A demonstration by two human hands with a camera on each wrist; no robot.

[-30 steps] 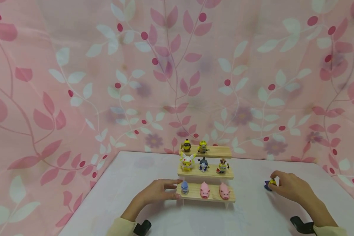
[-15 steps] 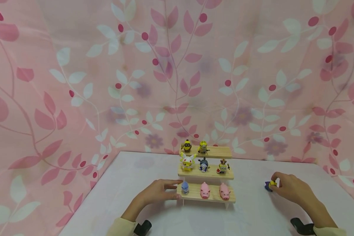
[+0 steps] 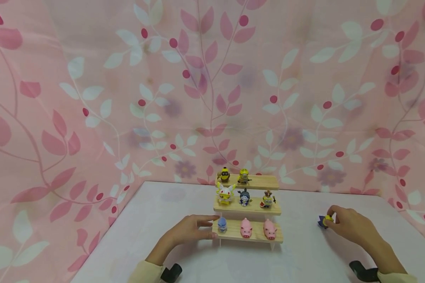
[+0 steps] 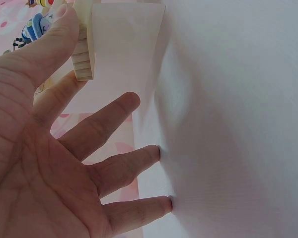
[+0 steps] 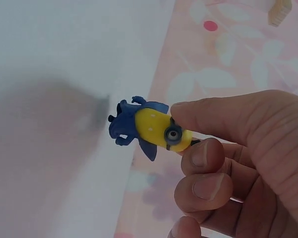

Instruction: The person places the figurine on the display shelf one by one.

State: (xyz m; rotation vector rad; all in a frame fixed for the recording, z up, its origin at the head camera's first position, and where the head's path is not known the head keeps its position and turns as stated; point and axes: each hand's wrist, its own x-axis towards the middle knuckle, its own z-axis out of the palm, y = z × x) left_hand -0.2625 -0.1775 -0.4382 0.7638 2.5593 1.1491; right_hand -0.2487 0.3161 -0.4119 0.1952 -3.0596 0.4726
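Observation:
My right hand (image 3: 350,225) pinches a yellow minion figurine (image 5: 154,128) with blue clothes by its head, between thumb and fingers. It is to the right of the stand, at the white table; whether its feet touch the surface I cannot tell. A three-tier wooden display stand (image 3: 255,234) stands in the middle. My left hand (image 3: 185,232) holds the left end of its lowest board, thumb on one face and index finger on the other, while the remaining fingers spread and two tips reach the table. Near that thumb stands a small blue figurine (image 3: 222,225).
Two pink pigs (image 3: 246,228) share the lowest board. The middle board carries a white-eared yellow figurine (image 3: 225,194), a dark-haired figurine (image 3: 244,197) and a crowned minion (image 3: 267,199). Two yellow figurines (image 3: 243,177) occupy the top board. A floral pink cloth (image 3: 212,98) hangs behind the table (image 3: 127,236).
In my right hand the minion figurine has turned slightly, and the hand has shifted only a little. My left hand and the stand look unchanged.

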